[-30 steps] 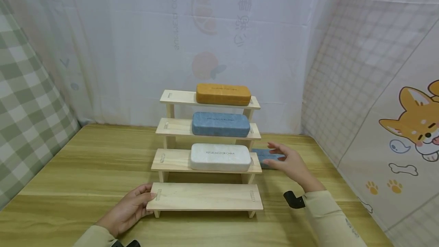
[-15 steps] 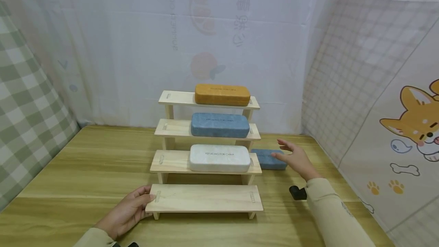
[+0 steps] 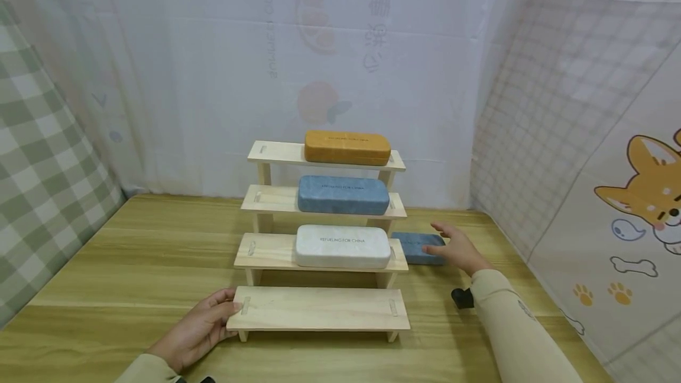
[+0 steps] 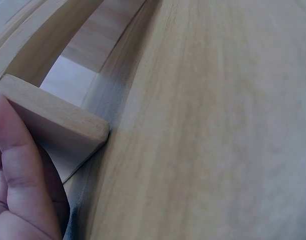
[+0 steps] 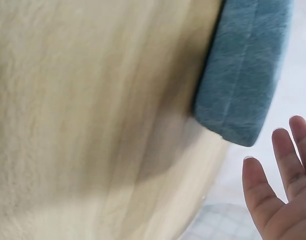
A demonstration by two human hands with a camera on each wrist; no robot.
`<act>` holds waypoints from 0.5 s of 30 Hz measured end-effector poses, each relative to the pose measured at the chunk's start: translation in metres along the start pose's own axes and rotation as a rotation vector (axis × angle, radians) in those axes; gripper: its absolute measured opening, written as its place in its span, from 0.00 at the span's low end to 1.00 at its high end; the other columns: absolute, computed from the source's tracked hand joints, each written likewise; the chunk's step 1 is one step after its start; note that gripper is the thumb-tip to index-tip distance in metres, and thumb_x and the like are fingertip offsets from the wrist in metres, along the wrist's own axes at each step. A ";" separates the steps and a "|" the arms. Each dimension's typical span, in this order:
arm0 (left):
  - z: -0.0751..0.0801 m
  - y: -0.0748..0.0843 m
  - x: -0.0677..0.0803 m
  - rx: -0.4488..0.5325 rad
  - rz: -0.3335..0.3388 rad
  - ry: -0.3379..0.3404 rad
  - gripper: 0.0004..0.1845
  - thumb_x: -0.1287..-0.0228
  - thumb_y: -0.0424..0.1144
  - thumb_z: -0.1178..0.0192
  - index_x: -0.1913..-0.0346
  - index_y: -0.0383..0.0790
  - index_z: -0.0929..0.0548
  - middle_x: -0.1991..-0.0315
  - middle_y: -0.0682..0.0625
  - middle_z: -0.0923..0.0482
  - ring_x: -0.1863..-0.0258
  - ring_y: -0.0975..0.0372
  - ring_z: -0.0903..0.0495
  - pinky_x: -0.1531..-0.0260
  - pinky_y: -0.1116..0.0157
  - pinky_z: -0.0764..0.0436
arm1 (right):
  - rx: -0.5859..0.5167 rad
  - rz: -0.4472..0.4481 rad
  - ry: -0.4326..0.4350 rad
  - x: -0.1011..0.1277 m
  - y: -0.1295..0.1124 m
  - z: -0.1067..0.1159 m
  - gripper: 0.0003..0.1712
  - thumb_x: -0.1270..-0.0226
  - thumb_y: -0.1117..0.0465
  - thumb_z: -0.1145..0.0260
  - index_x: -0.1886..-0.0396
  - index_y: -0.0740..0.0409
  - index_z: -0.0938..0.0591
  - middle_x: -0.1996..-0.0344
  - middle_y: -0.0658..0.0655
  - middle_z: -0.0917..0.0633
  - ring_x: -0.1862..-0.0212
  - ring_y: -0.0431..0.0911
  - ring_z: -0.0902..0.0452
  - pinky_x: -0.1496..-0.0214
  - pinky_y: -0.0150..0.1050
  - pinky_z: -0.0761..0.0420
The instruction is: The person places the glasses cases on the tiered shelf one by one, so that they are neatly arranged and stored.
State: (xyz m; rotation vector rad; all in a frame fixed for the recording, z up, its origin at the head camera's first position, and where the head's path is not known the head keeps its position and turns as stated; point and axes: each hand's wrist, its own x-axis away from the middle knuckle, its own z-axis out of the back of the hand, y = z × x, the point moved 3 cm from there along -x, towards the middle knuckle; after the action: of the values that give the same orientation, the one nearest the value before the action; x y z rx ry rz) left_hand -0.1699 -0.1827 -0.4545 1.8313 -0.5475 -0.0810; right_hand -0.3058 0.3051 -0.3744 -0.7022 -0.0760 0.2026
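Note:
A stepped wooden display stand (image 3: 319, 308) stands on the table, with its lowest step bare. My left hand (image 3: 199, 328) grips that step's left end, thumb on top; in the left wrist view its fingers (image 4: 22, 175) lie beside the stand's leg (image 4: 57, 117). To the right of the stand lies a blue glasses case (image 3: 417, 247), partly hidden behind it. Over the case's right end is my right hand (image 3: 459, 250), fingers spread. The right wrist view shows straight fingertips (image 5: 250, 167) just off the end of the blue case (image 5: 238, 75).
On the upper steps sit an orange glasses case (image 3: 347, 148), another blue glasses case (image 3: 343, 195) and a white glasses case (image 3: 342, 247). A white curtain (image 3: 213, 87) hangs behind the table (image 3: 133, 265). Printed cloth (image 3: 574, 194) borders the right side, green checked cloth (image 3: 48, 152) the left.
My right hand has drawn back to the right from the blue case beside the stand, then come slightly lower at its right end. The left hand keeps its grip on the stand.

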 end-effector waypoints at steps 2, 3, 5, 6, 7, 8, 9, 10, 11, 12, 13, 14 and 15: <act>0.000 0.000 0.000 -0.001 -0.002 -0.005 0.28 0.26 0.38 0.51 0.31 0.28 0.46 0.52 0.52 0.25 0.56 0.64 0.22 0.58 0.66 0.22 | 0.006 0.003 -0.006 -0.002 0.004 -0.001 0.48 0.39 0.55 0.29 0.29 0.73 0.43 0.31 0.75 0.40 0.33 0.72 0.46 0.38 0.65 0.36; 0.000 0.000 0.000 0.000 -0.003 -0.007 0.28 0.26 0.38 0.51 0.31 0.28 0.46 0.51 0.52 0.25 0.56 0.64 0.22 0.58 0.66 0.22 | 0.009 0.004 -0.008 -0.002 0.005 -0.001 0.48 0.39 0.55 0.29 0.29 0.73 0.43 0.32 0.75 0.40 0.33 0.72 0.46 0.37 0.65 0.37; 0.000 0.000 0.000 -0.001 -0.007 -0.012 0.29 0.26 0.38 0.51 0.31 0.27 0.47 0.51 0.52 0.25 0.55 0.64 0.22 0.58 0.65 0.22 | 0.017 0.007 -0.013 -0.003 0.008 -0.002 0.48 0.40 0.56 0.29 0.29 0.75 0.43 0.32 0.76 0.40 0.33 0.73 0.47 0.37 0.66 0.37; 0.000 0.001 0.000 -0.002 -0.008 -0.013 0.30 0.26 0.38 0.51 0.31 0.27 0.48 0.51 0.52 0.25 0.55 0.64 0.22 0.57 0.65 0.22 | 0.020 0.003 -0.015 -0.003 0.010 -0.002 0.49 0.40 0.56 0.28 0.29 0.75 0.43 0.32 0.76 0.40 0.33 0.74 0.47 0.37 0.66 0.38; 0.000 0.001 0.000 -0.004 -0.009 -0.015 0.30 0.26 0.38 0.51 0.31 0.27 0.48 0.51 0.52 0.25 0.55 0.64 0.22 0.57 0.65 0.22 | 0.019 -0.001 -0.019 -0.003 0.011 -0.002 0.49 0.41 0.56 0.28 0.29 0.75 0.43 0.32 0.77 0.41 0.33 0.74 0.48 0.37 0.66 0.38; 0.000 0.001 0.000 -0.003 -0.010 -0.016 0.30 0.26 0.38 0.51 0.31 0.27 0.48 0.51 0.52 0.25 0.54 0.63 0.22 0.57 0.65 0.22 | 0.017 -0.009 -0.025 -0.004 0.012 -0.002 0.49 0.41 0.56 0.27 0.29 0.75 0.43 0.32 0.77 0.41 0.33 0.74 0.48 0.37 0.66 0.38; 0.000 0.001 0.000 -0.002 -0.012 -0.017 0.29 0.26 0.38 0.51 0.31 0.27 0.48 0.50 0.52 0.26 0.54 0.63 0.22 0.56 0.65 0.22 | 0.017 -0.014 -0.031 -0.004 0.013 -0.002 0.50 0.42 0.57 0.27 0.29 0.75 0.43 0.32 0.77 0.41 0.33 0.74 0.48 0.37 0.66 0.38; 0.000 0.001 0.000 -0.001 -0.013 -0.019 0.29 0.26 0.38 0.51 0.31 0.27 0.47 0.50 0.52 0.26 0.54 0.63 0.23 0.56 0.65 0.22 | 0.018 -0.015 -0.035 -0.004 0.013 -0.003 0.50 0.42 0.57 0.27 0.29 0.75 0.43 0.32 0.78 0.42 0.33 0.74 0.49 0.37 0.66 0.38; 0.000 0.001 0.000 0.001 -0.013 -0.019 0.28 0.26 0.38 0.51 0.32 0.28 0.46 0.50 0.52 0.26 0.54 0.63 0.23 0.56 0.65 0.22 | 0.021 -0.016 -0.041 -0.004 0.014 -0.003 0.51 0.43 0.57 0.26 0.30 0.76 0.43 0.32 0.78 0.42 0.33 0.75 0.49 0.38 0.66 0.37; 0.000 0.001 0.001 0.003 -0.014 -0.020 0.27 0.26 0.38 0.51 0.32 0.29 0.45 0.51 0.52 0.26 0.55 0.63 0.23 0.57 0.65 0.22 | 0.019 -0.020 -0.043 -0.004 0.015 -0.003 0.51 0.44 0.57 0.26 0.30 0.76 0.43 0.32 0.79 0.42 0.33 0.74 0.49 0.38 0.66 0.38; 0.000 0.001 0.001 0.004 -0.015 -0.021 0.26 0.26 0.37 0.51 0.32 0.29 0.45 0.51 0.52 0.26 0.55 0.64 0.23 0.57 0.65 0.22 | 0.021 -0.019 -0.046 -0.005 0.016 -0.003 0.51 0.44 0.58 0.26 0.30 0.76 0.43 0.33 0.79 0.42 0.33 0.75 0.48 0.38 0.66 0.38; 0.000 0.001 0.001 0.006 -0.015 -0.022 0.26 0.26 0.37 0.51 0.33 0.29 0.44 0.51 0.52 0.26 0.55 0.64 0.23 0.57 0.65 0.22 | 0.024 -0.017 -0.048 -0.005 0.017 -0.003 0.51 0.45 0.59 0.25 0.30 0.77 0.42 0.33 0.79 0.42 0.34 0.75 0.48 0.38 0.67 0.38; 0.000 0.001 0.001 0.007 -0.014 -0.021 0.26 0.26 0.37 0.51 0.33 0.29 0.44 0.51 0.52 0.26 0.55 0.64 0.22 0.57 0.66 0.22 | 0.032 -0.009 -0.048 -0.005 0.017 -0.003 0.51 0.46 0.59 0.25 0.31 0.78 0.42 0.33 0.80 0.41 0.34 0.75 0.48 0.38 0.66 0.38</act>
State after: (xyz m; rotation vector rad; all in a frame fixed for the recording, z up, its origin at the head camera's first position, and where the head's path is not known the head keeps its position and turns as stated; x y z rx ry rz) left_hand -0.1695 -0.1828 -0.4537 1.8433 -0.5502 -0.1085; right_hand -0.3131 0.3150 -0.3882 -0.6654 -0.1214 0.2112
